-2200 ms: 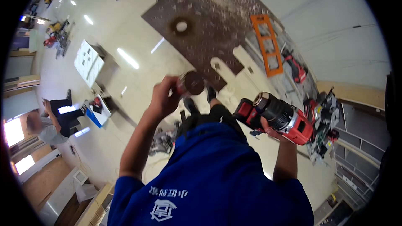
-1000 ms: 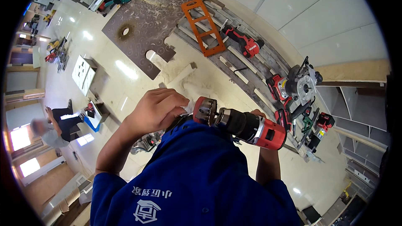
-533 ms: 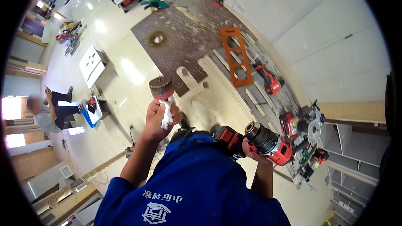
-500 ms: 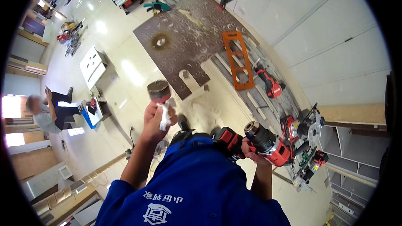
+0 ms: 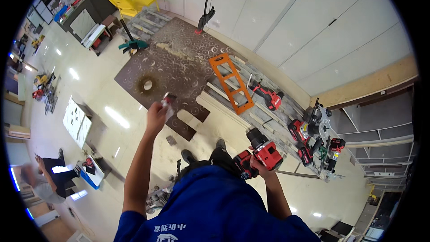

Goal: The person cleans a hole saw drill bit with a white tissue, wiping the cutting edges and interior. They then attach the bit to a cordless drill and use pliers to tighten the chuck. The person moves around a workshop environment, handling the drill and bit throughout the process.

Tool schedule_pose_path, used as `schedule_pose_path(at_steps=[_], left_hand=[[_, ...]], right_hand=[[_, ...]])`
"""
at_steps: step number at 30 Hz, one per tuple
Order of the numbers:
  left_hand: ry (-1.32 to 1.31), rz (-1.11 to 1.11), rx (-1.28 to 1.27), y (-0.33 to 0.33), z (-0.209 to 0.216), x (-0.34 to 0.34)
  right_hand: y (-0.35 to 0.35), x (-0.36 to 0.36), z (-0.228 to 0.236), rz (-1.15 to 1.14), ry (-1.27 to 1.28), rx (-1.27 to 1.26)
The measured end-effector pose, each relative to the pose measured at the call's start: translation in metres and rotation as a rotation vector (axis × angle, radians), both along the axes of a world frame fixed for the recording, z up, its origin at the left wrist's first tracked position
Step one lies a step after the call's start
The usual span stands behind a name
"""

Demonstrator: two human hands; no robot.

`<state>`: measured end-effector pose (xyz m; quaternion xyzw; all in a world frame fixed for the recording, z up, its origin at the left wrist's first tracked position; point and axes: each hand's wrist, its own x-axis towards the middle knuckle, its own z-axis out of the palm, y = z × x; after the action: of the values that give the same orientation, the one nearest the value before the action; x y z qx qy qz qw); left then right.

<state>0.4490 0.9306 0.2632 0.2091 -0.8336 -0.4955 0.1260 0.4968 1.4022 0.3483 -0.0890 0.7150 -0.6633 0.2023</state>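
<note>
My left hand (image 5: 155, 117) is stretched forward above the near left part of a brown patterned board (image 5: 172, 69). Its fingers are closed round a hole saw, a short dark metal cup (image 5: 169, 96), together with a crumpled whitish cloth or tissue (image 5: 169, 112). In the board are a round hole (image 5: 148, 84) with dust about it and a U-shaped notch at the near edge. Close to my body on the right, my right hand (image 5: 258, 165) grips a red and black cordless drill (image 5: 268, 153), its chuck pointing away from me.
Two clamps, one green (image 5: 133, 45) and one black (image 5: 206, 19), stand at the board's far edges. An orange template frame (image 5: 231, 84), a red power tool (image 5: 268, 97) and more tools (image 5: 316, 130) lie on the slatted bench. A seated person (image 5: 42, 179) is at far left.
My left hand has reached forward with the hole saw, from near my body to over the board. The drill stays in my right hand. The whole view has shifted.
</note>
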Motion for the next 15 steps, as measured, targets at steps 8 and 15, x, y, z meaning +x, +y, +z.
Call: schedule_pose_path(at_steps=[8, 15], left_hand=[[-0.091, -0.039, -0.269, -0.013, -0.049, -0.155], [-0.182, -0.156, -0.424, -0.020, -0.045, -0.182]], right_hand=[[0.034, -0.013, -0.028, -0.143, -0.108, -0.057], [0.073, -0.076, -0.051, -0.012, 0.251, 0.457]])
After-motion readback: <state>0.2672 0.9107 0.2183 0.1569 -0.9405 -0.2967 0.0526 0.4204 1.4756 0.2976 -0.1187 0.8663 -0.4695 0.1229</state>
